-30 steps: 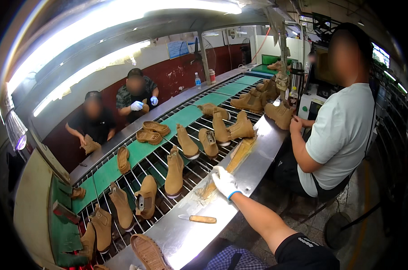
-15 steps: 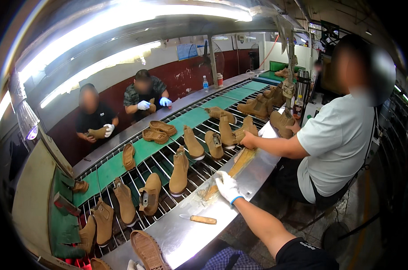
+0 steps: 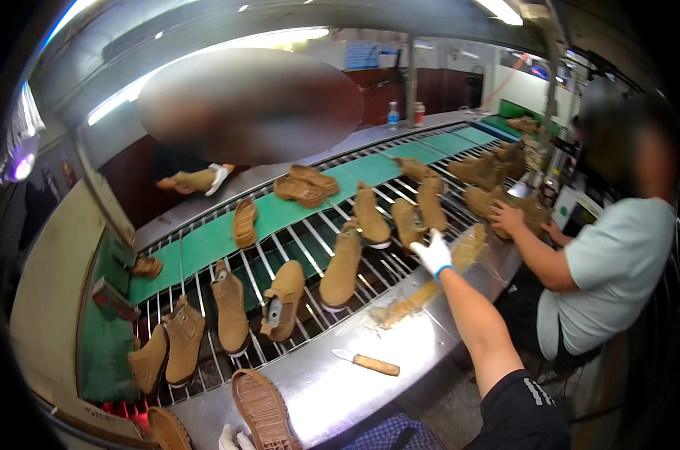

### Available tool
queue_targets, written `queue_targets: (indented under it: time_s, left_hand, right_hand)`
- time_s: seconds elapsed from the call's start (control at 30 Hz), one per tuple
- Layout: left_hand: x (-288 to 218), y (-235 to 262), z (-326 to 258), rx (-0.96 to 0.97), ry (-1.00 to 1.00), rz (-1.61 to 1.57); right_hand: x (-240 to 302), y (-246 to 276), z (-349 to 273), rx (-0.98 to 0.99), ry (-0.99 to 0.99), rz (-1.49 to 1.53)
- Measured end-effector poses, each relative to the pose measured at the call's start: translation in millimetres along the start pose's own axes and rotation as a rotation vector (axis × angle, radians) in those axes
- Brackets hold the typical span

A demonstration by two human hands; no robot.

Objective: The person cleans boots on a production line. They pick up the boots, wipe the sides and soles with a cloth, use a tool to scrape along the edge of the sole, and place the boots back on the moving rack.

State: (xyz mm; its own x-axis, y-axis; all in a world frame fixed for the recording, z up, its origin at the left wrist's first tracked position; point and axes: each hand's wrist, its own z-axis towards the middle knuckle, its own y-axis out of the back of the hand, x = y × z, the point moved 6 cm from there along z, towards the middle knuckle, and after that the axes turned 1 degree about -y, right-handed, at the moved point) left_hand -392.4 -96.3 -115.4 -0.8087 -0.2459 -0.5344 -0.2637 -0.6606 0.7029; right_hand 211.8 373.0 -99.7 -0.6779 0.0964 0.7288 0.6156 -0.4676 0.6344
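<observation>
My right hand (image 3: 434, 256), in a white glove with a blue cuff, reaches over the rack with its fingers apart. Its fingertips are at the near end of a tan boot (image 3: 404, 219); whether they touch it I cannot tell. At the bottom edge, my left hand (image 3: 236, 438), also white-gloved and partly cut off, is closed against the side of a brown shoe sole (image 3: 263, 405), hollow ribbed face showing. Between my hands, a wooden-handled knife (image 3: 376, 365) lies on the metal table (image 3: 332, 401).
Several tan boots (image 3: 341, 270) rest on the metal bar rack (image 3: 239, 367). Loose soles (image 3: 244, 223) lie on the green strip (image 3: 197, 259). Dried glue (image 3: 400, 307) streaks the table. At right, a person (image 3: 610, 255) handles boots; another person's gloved hand (image 3: 218, 178) holds a boot across the rack.
My right hand has moved from the table's glue-streaked edge out to a boot on the rack. The view has shifted. The person at right now has both hands at the boots further along.
</observation>
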Motion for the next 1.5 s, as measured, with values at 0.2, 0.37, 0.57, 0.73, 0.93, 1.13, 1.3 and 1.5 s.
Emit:
queue_targets:
  time_s: [0.2,0.37,0.57,0.73,0.93,1.13,1.3,1.5]
  left_hand:
    - [-6.6,-11.6,7.4,0.085,0.021,0.03]
    - [-7.3,0.8,6.7,0.093,0.071,0.02]
    - [-9.8,1.1,12.8,0.116,0.048,0.03]
    - [-14.8,0.0,9.6,0.108,0.039,-0.079]
    - [-12.1,10.0,4.0,0.072,-0.073,-0.055]
    - [20.8,-4.5,4.8,0.116,-0.009,-0.067]
    - [-7.9,19.6,7.4,-0.031,-0.004,-0.145]
    - [-4.2,20.3,10.6,-0.064,-0.076,-0.112]
  right_hand:
    - [-61.4,-37.8,75.6,-0.103,-0.108,0.274]
    - [-28.1,-30.6,52.5,-0.063,-0.2,0.463]
    - [12.2,101.4,-86.7,0.001,-0.043,0.439]
    - [-10.6,147.5,-223.4,0.078,0.048,0.083]
    - [107.5,184.0,-262.0,-0.174,0.522,-0.375]
    - [218.5,117.9,-148.4,0.181,0.565,-0.062]
    - [239.8,-11.2,-79.6,0.364,0.503,-0.411]
    - [179.9,-77.5,-35.3,0.241,0.552,-0.655]
